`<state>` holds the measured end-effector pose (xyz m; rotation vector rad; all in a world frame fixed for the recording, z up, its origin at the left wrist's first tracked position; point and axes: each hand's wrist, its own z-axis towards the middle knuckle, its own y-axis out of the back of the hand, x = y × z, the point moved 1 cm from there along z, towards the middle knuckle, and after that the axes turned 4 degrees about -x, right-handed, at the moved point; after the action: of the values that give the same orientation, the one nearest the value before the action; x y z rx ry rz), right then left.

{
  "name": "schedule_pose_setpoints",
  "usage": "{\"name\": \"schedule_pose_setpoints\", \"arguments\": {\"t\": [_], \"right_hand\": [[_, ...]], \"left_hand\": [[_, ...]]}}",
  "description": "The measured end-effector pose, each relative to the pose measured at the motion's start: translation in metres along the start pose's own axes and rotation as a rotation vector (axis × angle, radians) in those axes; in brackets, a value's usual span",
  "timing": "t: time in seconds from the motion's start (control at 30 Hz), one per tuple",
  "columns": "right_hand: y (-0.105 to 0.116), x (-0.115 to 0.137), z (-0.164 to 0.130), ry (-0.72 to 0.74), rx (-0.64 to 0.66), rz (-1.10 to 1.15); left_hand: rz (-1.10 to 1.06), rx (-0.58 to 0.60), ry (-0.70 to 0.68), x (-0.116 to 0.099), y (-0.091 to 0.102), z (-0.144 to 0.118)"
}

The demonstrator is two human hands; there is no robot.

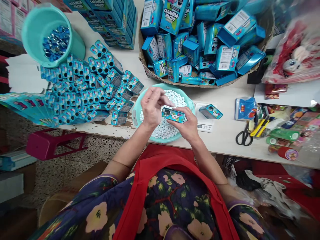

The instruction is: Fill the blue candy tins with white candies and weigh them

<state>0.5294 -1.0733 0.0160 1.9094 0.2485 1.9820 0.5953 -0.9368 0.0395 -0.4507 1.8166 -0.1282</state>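
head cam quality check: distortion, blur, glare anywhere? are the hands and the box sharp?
Head view: strong wide-angle bending, table edge curves toward the corners. Centre is sharp: left hand, right hand and the small blue box between them, label readable. Bagged toy top right is soft, with glare on its plastic. Lighting even, shadows faint.

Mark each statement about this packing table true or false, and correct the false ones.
1. The right hand holds a small blue box. True.
2. The basin under the hands holds red candies. False: they are white.
3. Scissors lie on the table to the right. True.
4. The tub at top left holds scissors. False: it holds small blue pieces.
5. The left hand rests flat on the table. False: it is raised over the basin, by the box.
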Motion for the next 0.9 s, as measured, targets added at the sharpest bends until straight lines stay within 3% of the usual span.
{"name": "schedule_pose_setpoints", "arguments": {"t": [0.07, 0.13, 0.23, 0.3, 0.4, 0.5, 0.6, 0.73, 0.8, 0.9], "right_hand": [[0.003, -0.002, -0.002, -0.011, -0.032, 0.012], [0.008, -0.005, -0.003, -0.026, -0.058, 0.021], [0.015, -0.008, -0.005, -0.033, -0.06, 0.042], [0.021, -0.009, -0.006, -0.027, -0.074, 0.061], [0.024, -0.012, -0.007, -0.028, -0.102, 0.073], [0.023, -0.015, -0.006, -0.039, -0.095, 0.033], [0.025, -0.015, -0.006, -0.02, -0.114, -0.018], [0.033, -0.01, -0.009, -0.003, -0.11, -0.112], [0.034, -0.007, -0.011, -0.014, -0.075, -0.169], [0.028, -0.004, -0.013, -0.013, -0.013, -0.247]], "left_hand": [[0.06, -0.055, -0.076, 0.016, 0.01, 0.019], [0.224, -0.025, -0.151, 0.046, 0.02, 0.04], [0.632, 0.222, -0.261, 0.096, 0.029, 0.059], [0.89, 0.384, -0.309, 0.118, 0.029, 0.056], [1.193, 0.506, -0.287, 0.126, 0.027, 0.041], [1.318, 0.539, -0.183, 0.12, 0.028, 0.033], [1.112, 0.406, -0.113, 0.119, 0.033, 0.036], [0.53, 0.133, 0.104, 0.112, 0.037, 0.033], [0.273, 0.064, 0.224, 0.096, 0.034, 0.024], [0.028, 0.04, 0.245, 0.062, 0.023, 0.007]]}}
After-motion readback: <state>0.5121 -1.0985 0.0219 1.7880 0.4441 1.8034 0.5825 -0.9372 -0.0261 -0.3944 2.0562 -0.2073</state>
